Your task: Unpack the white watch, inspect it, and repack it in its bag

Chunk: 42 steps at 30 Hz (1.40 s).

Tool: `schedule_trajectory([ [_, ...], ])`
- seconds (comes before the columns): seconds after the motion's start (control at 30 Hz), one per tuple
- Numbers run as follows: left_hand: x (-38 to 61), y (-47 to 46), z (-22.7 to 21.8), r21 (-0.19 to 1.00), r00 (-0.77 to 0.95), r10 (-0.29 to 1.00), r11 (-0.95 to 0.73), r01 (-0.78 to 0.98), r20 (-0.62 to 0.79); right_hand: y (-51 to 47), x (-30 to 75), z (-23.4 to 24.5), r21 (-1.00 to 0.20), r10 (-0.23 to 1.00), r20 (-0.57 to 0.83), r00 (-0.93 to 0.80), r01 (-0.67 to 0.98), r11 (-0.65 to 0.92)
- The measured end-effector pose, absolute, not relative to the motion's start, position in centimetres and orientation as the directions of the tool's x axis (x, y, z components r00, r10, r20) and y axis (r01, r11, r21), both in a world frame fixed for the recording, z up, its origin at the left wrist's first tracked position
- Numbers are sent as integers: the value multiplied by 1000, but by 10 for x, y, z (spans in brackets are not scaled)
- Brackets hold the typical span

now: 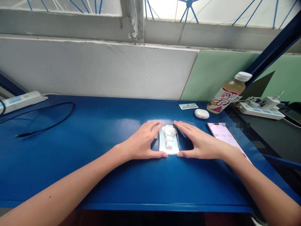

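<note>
A clear plastic packet (168, 141) with a white watch-like item inside lies flat on the blue table (94, 150). My left hand (143, 142) rests flat against the packet's left side, fingers stretched out and thumb along its near edge. My right hand (199, 142) lies flat on the packet's right side in the same way, fingers extended toward the far edge. Both hands press on the packet's sides and frame the white item between them.
A phone (225, 136) showing a timer lies right of my right hand. Behind it are a white earbud case (201, 113), a small card (188, 106), a drink bottle (227, 92) and a power strip (261, 110). A black cable (47, 121) and another power strip (21, 99) lie at the left.
</note>
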<state>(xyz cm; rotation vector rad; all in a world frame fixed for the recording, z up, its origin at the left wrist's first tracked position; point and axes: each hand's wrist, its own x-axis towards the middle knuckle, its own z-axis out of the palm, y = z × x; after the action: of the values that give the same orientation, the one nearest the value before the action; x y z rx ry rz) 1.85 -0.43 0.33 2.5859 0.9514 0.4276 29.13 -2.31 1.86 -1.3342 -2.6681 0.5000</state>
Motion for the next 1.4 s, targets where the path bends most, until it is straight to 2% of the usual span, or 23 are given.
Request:
schedule_trajectory([
  [0.27,18,-4,5,386,731,679,-692,610,62,-22,293,18,-347,787,-40,-615,747,566],
  [0.53,8,2,18,463,760,650,-684,564,33,-21,295,23,-392,840,96,-534,756,525],
  [0.7,4,10,11,512,689,721,-619,595,71,-22,292,29,-421,830,69,-554,738,528],
  [0.8,4,11,10,532,655,748,-598,599,103,-21,295,30,-387,821,91,-564,740,551],
  [1.0,4,7,15,493,717,697,-618,613,-19,-20,300,28,-338,822,68,-566,762,552],
  [1.4,2,12,12,472,725,688,-652,593,39,-17,302,24,-375,851,41,-524,781,499],
])
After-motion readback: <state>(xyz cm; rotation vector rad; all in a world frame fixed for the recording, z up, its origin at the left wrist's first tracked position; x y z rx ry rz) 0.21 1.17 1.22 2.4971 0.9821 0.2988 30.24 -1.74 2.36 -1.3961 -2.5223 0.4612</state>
